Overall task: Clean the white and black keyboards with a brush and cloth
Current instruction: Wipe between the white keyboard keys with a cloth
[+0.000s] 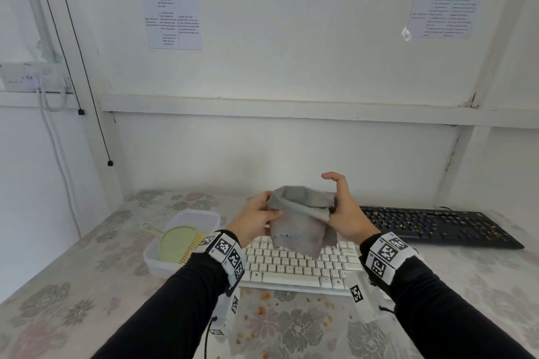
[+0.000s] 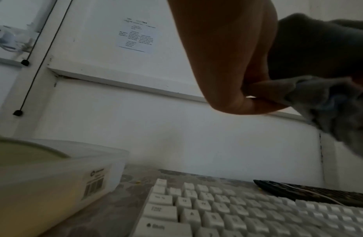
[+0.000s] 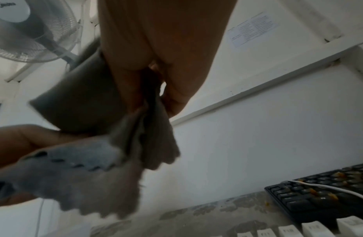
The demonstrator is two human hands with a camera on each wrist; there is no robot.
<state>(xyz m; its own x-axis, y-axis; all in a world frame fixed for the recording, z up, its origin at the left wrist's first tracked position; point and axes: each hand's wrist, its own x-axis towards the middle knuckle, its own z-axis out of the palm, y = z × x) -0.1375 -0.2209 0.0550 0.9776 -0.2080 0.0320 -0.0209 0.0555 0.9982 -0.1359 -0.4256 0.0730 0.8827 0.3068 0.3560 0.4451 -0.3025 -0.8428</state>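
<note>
Both hands hold a folded grey cloth in the air above the white keyboard. My left hand grips the cloth's left side, thumb on its front. My right hand pinches the right edge while its index finger sticks up free. In the left wrist view the cloth bunches beside the curled fingers, with the white keyboard below. From the right wrist the cloth hangs from the fingers. The black keyboard lies at the back right, strewn with orange crumbs. A green brush lies in a tub.
A translucent plastic tub stands left of the white keyboard. Orange crumbs lie scattered on the floral tablecloth in front of it. White walls close off the back and left, with cables hanging. A fan shows in the right wrist view.
</note>
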